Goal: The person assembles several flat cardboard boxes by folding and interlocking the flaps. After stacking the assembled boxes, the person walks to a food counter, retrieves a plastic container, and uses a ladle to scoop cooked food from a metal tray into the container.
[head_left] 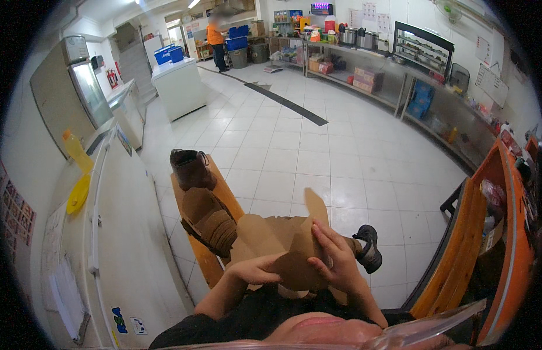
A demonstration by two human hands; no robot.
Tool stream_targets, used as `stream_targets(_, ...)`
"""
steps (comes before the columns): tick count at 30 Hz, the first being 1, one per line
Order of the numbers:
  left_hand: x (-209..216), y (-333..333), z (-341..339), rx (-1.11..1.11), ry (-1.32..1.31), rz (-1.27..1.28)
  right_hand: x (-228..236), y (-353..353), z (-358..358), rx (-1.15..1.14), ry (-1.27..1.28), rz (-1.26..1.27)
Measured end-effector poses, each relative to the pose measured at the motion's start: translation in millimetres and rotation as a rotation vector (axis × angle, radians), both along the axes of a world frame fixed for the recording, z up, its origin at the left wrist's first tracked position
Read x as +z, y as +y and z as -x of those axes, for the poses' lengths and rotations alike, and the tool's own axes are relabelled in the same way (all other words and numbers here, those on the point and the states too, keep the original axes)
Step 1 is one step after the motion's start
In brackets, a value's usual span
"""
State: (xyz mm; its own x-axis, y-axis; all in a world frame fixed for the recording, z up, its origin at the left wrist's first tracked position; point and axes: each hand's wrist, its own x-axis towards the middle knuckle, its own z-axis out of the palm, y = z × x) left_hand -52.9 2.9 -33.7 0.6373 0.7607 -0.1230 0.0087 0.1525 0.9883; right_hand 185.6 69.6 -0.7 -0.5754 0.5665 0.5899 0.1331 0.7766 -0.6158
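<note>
An unfolded brown cardboard box [294, 265], with several flaps standing up, rests over my lap. My left hand [256, 270] grips its near left side, its fingertips partly hidden by the board. On the other side, my right hand [335, 254] holds a raised flap, fingers along its outer face and thumb on the inner side. A stack of flat brown cardboard pieces [215, 224] lies to the left on a wooden bench [210, 265]. Past the stack sits a brown leather item with a dark cord [192, 169].
On the left is a white chest freezer [131, 233] bearing a yellow bottle [78, 151] and a yellow plate [78, 194]. An orange shelf [510, 233] stands at right. Steel counters [387, 67] line the far wall. A person in orange [215, 38] stands at the back.
</note>
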Motion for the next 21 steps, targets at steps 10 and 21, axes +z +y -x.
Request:
stream_targets(10,-26,8,-6,0.156,-0.794,0.351,-16,-6,12,0.209,0.405,0.169)
stream_targets(21,80,-20,-61,0.701,0.292,-0.131,-6,-12,0,-0.335,0.130,0.114)
